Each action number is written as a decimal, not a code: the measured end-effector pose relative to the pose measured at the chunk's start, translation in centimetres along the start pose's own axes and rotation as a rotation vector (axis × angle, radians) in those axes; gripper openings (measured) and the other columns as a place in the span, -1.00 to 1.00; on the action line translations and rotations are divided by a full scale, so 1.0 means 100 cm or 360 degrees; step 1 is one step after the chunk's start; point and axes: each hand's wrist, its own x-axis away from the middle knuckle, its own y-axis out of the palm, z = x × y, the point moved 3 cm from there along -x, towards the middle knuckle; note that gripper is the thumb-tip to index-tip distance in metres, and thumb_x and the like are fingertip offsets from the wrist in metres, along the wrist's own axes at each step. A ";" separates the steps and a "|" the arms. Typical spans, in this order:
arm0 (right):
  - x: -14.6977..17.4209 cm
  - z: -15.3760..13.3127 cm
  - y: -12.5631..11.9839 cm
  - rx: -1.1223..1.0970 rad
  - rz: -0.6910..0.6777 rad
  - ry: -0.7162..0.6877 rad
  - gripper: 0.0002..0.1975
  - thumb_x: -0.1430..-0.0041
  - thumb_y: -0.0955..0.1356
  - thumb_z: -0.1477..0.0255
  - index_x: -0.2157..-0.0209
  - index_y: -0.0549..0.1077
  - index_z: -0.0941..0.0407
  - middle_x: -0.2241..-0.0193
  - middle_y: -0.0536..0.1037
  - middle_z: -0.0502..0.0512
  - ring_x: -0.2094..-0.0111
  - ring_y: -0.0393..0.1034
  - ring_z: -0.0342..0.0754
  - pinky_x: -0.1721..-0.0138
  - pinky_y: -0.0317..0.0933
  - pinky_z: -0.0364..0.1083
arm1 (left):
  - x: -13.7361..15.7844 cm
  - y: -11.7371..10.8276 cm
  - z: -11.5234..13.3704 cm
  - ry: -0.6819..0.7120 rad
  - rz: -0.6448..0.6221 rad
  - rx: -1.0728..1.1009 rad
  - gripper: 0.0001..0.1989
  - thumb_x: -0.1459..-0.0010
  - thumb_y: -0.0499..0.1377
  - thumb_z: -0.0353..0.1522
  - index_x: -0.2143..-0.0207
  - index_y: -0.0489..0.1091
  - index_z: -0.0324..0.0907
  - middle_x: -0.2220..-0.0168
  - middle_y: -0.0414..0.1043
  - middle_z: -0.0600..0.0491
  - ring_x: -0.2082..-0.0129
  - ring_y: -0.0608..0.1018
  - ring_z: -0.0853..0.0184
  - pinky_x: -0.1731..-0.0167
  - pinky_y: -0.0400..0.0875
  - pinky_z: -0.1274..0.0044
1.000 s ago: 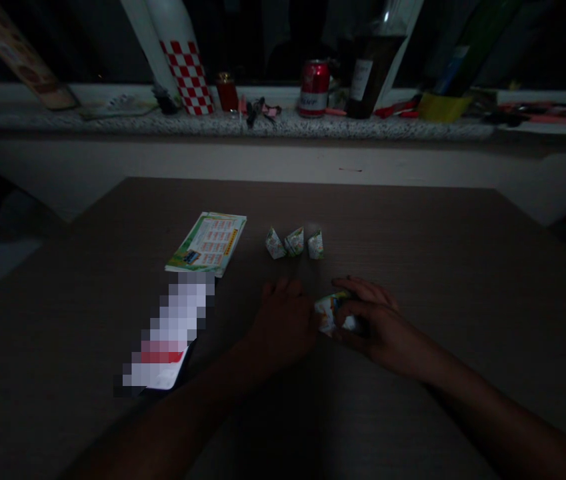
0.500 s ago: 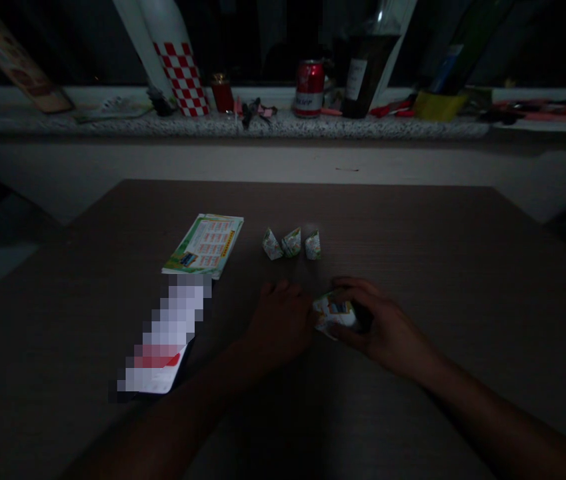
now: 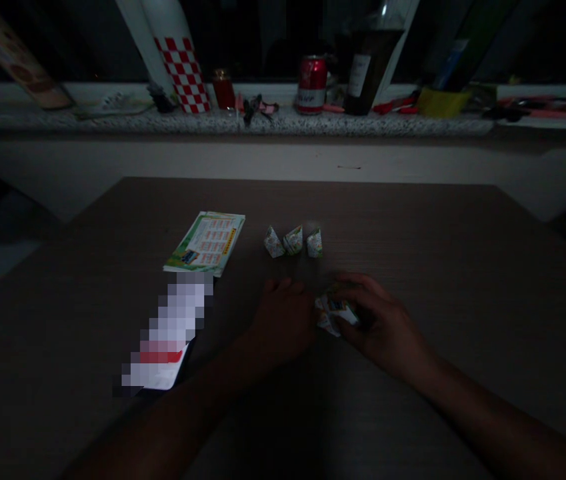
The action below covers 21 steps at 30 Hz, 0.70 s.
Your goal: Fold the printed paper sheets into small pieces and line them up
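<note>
- Taking the card stack point(image 3: 207, 243) as landmark, the folded paper point(image 3: 329, 321) is to its right and nearer the person.
- The right hand point(image 3: 390, 327) has thumb and fingers closed on that paper, probably to keep its folds from springing open.
- The left hand point(image 3: 283, 323), fingers curled under, meets the paper's other side, seemingly bracing it; whether it pinches or merely presses, one cannot tell.
- Three folded pieces point(image 3: 293, 241) stand in a row right of the stack, perhaps set there to leave the hands room.
- The phone point(image 3: 175, 330) lies just on the stack's near side, its screen mostly obscured; the left hand sits between it and the paper.
- Beyond the stack, the sill point(image 3: 133, 127) bears a checkered bottle point(image 3: 183, 73) and a red can point(image 3: 311, 85).
</note>
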 end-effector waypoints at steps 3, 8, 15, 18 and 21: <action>0.000 0.000 0.000 0.0016 -0.0006 -0.0006 -0.72 -0.07 0.35 0.56 0.15 0.46 0.05 -0.04 0.37 0.19 -0.01 0.38 0.06 0.10 0.39 0.00 | 0.000 0.001 0.000 -0.0013 -0.0018 0.0004 -0.79 -0.24 0.02 -0.31 0.32 0.40 -0.22 0.24 0.44 -0.08 0.16 0.43 0.09 0.16 0.27 0.24; -0.001 0.001 0.000 0.0026 -0.0042 -0.0030 -0.69 -0.05 0.36 0.58 0.14 0.45 0.06 -0.05 0.36 0.19 -0.06 0.33 0.06 -0.01 0.33 0.02 | 0.000 0.000 0.002 -0.0002 -0.0005 -0.0026 -0.76 -0.25 0.00 -0.31 0.29 0.40 -0.23 0.24 0.44 -0.10 0.16 0.43 0.05 0.17 0.28 0.20; -0.003 0.004 -0.002 0.0337 -0.0162 -0.0144 -0.71 -0.09 0.38 0.50 0.11 0.49 0.06 -0.14 0.30 0.20 -0.16 0.21 0.15 -0.11 0.20 0.14 | -0.001 -0.001 0.002 -0.0035 -0.0015 -0.0056 -0.76 -0.25 0.01 -0.29 0.31 0.41 -0.22 0.23 0.45 -0.10 0.16 0.43 0.09 0.18 0.28 0.24; -0.002 0.006 -0.001 0.0479 -0.0207 -0.0223 -0.79 -0.15 0.38 0.38 0.15 0.54 -0.01 -0.14 0.34 0.16 -0.16 0.19 0.18 -0.11 0.13 0.22 | -0.002 0.000 0.002 -0.0031 -0.0037 -0.0058 -0.76 -0.25 0.01 -0.30 0.30 0.42 -0.22 0.24 0.45 -0.09 0.16 0.43 0.09 0.18 0.27 0.25; -0.001 0.008 0.002 0.0520 -0.0227 -0.0234 -0.80 -0.17 0.37 0.34 0.15 0.56 -0.08 -0.14 0.34 0.12 -0.16 0.19 0.17 -0.09 0.12 0.22 | -0.002 0.001 0.002 -0.0054 -0.0045 -0.0056 -0.78 -0.23 0.03 -0.31 0.29 0.42 -0.21 0.23 0.44 -0.08 0.15 0.43 0.11 0.16 0.26 0.26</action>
